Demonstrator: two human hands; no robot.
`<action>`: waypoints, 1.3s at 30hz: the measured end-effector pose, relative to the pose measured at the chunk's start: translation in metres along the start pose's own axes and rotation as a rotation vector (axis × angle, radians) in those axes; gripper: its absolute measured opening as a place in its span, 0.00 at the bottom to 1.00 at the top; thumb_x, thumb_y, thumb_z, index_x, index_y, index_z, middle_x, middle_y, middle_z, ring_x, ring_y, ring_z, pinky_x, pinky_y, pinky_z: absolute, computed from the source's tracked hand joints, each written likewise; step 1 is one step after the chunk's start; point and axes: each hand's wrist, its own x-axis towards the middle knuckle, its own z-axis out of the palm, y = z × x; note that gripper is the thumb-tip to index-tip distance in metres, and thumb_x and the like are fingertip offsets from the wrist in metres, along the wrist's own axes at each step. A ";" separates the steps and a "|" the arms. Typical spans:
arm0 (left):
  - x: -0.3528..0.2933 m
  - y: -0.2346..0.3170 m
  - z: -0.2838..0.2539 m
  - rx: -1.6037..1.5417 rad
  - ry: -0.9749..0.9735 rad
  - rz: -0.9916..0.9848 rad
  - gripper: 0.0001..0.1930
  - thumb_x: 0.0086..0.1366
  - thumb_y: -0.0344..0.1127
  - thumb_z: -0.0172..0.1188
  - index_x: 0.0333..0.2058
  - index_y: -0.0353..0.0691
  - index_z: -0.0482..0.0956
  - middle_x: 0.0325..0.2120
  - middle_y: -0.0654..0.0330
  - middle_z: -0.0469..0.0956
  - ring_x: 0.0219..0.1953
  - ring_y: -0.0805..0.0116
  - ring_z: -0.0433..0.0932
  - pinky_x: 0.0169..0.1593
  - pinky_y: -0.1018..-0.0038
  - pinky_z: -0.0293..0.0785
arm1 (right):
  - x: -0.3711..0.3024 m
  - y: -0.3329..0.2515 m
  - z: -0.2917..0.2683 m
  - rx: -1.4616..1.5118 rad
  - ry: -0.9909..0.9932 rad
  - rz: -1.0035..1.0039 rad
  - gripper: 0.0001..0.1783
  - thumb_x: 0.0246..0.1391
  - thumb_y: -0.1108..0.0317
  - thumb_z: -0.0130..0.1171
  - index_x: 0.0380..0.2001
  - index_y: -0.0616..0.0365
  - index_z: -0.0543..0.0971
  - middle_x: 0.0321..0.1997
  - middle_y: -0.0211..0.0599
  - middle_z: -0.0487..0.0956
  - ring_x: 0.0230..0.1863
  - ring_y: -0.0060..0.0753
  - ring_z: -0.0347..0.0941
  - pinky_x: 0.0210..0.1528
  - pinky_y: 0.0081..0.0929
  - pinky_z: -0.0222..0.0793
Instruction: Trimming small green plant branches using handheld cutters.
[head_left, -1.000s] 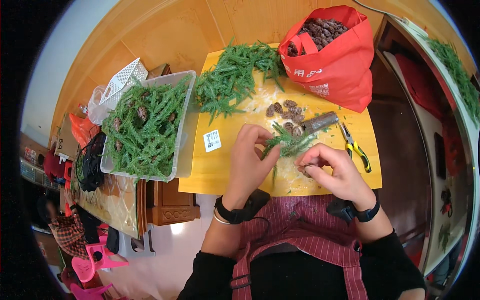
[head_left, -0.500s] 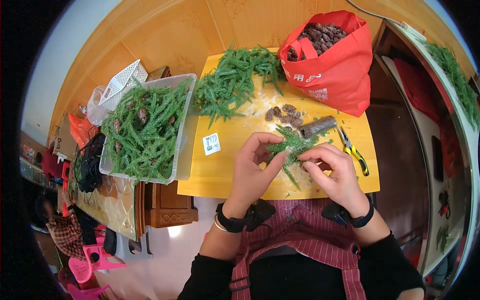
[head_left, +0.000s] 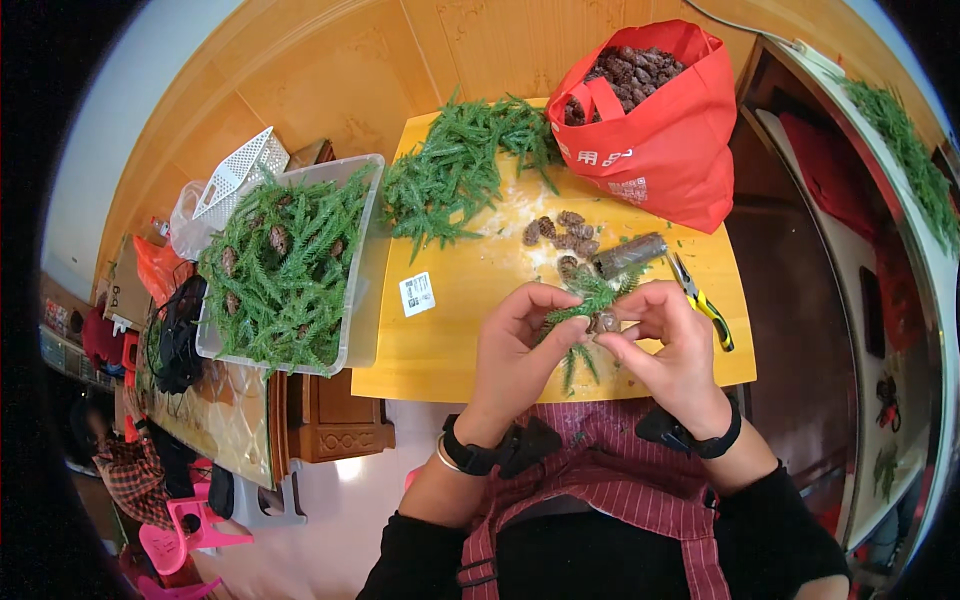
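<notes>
Left hand [head_left: 520, 335], thumb to fingers, pinches a green sprig [head_left: 598, 288]; right hand [head_left: 675, 345] pinches a pine cone [head_left: 606, 322] against it — both at the table's [head_left: 440, 350] five o'clock. Pliers [head_left: 702, 302]: one o'clock from right hand.

Fingers [head_left: 557, 345] partly hide the green sprig [head_left: 598, 290]; print on white label [head_left: 416, 294] unreadable.

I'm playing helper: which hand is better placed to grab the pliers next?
Probably the right hand: the pliers lie just to its right, though it's holding a brown piece. The left hand is farther away, pinching a green sprig.
</notes>
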 end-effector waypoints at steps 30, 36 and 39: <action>-0.004 -0.006 0.008 -0.085 0.023 0.071 0.09 0.51 0.19 0.61 0.30 0.35 0.72 0.33 0.56 0.75 0.35 0.73 0.74 0.38 0.79 0.73 | -0.006 -0.002 -0.001 0.194 0.043 0.049 0.23 0.38 0.82 0.65 0.36 0.61 0.64 0.33 0.35 0.73 0.35 0.22 0.74 0.31 0.14 0.72; -0.008 -0.006 0.005 -0.071 0.070 0.136 0.09 0.49 0.18 0.61 0.28 0.34 0.72 0.31 0.57 0.75 0.37 0.70 0.75 0.43 0.75 0.72 | -0.001 -0.002 -0.036 0.003 -0.007 -0.007 0.13 0.42 0.76 0.61 0.31 0.64 0.69 0.31 0.35 0.75 0.33 0.24 0.74 0.33 0.18 0.71; -0.008 -0.001 0.006 -0.033 0.099 0.215 0.09 0.48 0.17 0.61 0.27 0.34 0.72 0.29 0.57 0.75 0.37 0.68 0.75 0.42 0.74 0.72 | 0.004 0.026 -0.074 -0.568 0.014 0.166 0.19 0.42 0.69 0.61 0.39 0.62 0.69 0.33 0.44 0.75 0.38 0.39 0.74 0.40 0.29 0.69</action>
